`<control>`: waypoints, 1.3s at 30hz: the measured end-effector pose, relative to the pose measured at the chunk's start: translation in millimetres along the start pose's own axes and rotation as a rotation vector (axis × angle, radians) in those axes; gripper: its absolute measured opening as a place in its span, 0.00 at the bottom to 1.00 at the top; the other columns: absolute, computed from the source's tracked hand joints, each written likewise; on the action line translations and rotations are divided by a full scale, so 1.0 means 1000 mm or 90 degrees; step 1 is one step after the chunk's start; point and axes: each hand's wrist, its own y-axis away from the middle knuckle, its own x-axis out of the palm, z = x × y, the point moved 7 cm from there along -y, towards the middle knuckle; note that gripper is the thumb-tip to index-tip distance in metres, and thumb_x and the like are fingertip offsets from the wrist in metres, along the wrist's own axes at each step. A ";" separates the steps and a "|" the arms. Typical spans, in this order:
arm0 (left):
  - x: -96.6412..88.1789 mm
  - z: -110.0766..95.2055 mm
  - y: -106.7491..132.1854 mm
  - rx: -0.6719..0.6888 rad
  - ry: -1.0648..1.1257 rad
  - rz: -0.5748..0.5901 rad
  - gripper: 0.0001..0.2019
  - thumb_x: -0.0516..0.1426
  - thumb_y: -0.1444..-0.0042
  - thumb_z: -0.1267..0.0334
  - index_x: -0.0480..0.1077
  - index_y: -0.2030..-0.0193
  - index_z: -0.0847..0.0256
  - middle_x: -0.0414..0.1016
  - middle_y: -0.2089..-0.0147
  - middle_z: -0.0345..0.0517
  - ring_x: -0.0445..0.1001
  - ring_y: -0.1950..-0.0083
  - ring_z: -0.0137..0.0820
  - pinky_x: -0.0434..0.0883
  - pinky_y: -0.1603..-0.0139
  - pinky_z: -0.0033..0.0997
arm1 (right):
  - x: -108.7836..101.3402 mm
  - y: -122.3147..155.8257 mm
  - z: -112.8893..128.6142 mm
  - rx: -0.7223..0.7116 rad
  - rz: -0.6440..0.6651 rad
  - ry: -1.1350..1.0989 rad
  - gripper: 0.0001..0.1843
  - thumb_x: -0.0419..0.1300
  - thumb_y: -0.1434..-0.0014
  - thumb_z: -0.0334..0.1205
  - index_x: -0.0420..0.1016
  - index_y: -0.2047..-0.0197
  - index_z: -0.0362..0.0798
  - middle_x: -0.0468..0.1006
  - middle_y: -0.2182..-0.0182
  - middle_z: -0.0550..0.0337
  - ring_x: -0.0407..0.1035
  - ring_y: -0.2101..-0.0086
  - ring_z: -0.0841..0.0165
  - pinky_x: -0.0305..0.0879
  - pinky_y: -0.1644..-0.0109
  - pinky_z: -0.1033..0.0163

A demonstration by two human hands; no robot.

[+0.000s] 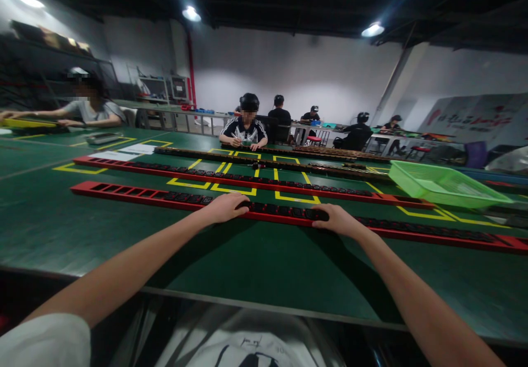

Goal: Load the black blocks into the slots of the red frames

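Both my hands were closed across a long, narrow red rail with rectangular pockets (280,220), material unclear, which lay crosswise on the green-topped table (264,268). Left hand (226,207) and right hand (339,219) straddled it well apart, thumbs nearer me, fingers over the far edge; pressure on it could not be told. Judged the wide two-point hold useful for steadying so long a piece; lying flat, it kept its pockets facing up.

Contents: small, black, squarish pieces (297,212) sat in the pockets between my fingers and on past both hands; toward the end beyond my left fingers, several pockets were unfilled. A second long red rail with black pieces (243,181) lay roughly parallel, beyond my fingertips. Light-green, slatted plastic basket (433,193): beyond my right fingers, probably within reach; no contents made out.
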 end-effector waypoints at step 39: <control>0.000 0.008 0.000 -0.052 0.051 0.013 0.20 0.53 0.37 0.47 0.69 0.45 0.56 0.76 0.46 0.47 0.75 0.49 0.41 0.70 0.51 0.35 | 0.007 0.002 0.027 -0.008 -0.050 -0.003 0.32 0.66 0.45 0.50 0.69 0.39 0.51 0.73 0.42 0.50 0.67 0.44 0.53 0.62 0.38 0.49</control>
